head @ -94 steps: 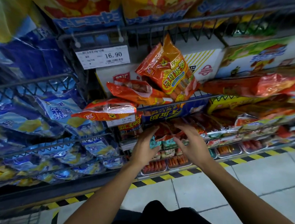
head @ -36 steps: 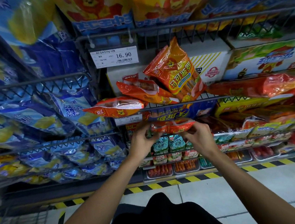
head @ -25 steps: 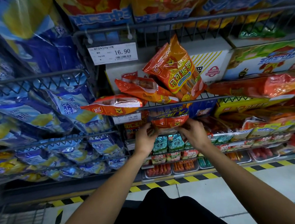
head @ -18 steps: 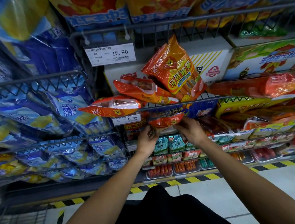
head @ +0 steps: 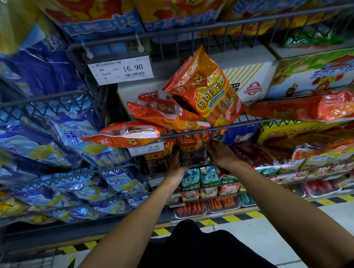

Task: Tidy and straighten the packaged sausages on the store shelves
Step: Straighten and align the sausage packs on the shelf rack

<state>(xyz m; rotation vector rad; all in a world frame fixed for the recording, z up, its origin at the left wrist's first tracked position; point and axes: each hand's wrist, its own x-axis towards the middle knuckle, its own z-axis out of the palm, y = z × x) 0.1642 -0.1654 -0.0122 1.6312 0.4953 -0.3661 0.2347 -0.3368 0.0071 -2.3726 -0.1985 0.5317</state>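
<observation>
Both hands, left hand and right hand, flanked red sausage pack just below 19.90 price tag; grip probably clamped, fingers hidden. Risk: hard shove could dislodge tilted orange packs above tag.

The wire shelf holds orange sausage bags. A tall orange bag stands tilted on it. Left of that bag, two flatter orange bags lie on their sides. Right of it lies a long red bag. Behind it stands a white box.
</observation>
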